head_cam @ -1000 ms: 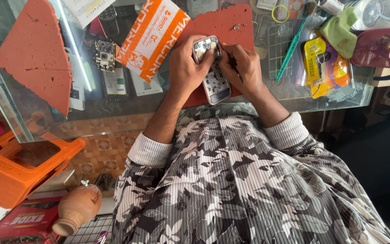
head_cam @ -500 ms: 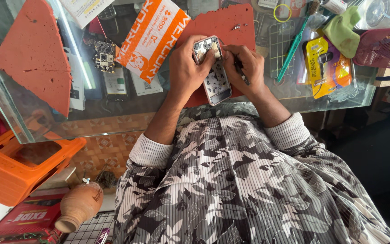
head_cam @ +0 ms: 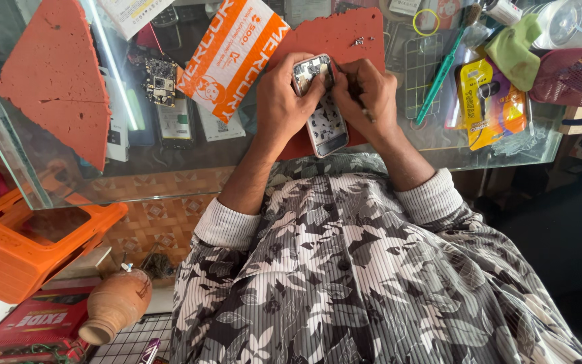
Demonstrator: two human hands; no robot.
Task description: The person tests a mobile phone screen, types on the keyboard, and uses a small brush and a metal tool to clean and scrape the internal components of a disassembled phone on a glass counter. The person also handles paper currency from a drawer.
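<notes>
two hands [head_cam: 291,91] [head_cam: 366,94] on opened phone [head_cam: 322,111]

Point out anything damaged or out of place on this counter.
The phone in the left hand has its back off, insides exposed, while the right hand works a thin tool into it. A bare circuit board lies loose under the glass. The red mat is pitted and scarred.

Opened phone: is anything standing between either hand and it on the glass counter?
Nothing visible does. The left hand already holds the opened phone, and the right hand works a thin tool against its top end, above the red mat.
</notes>
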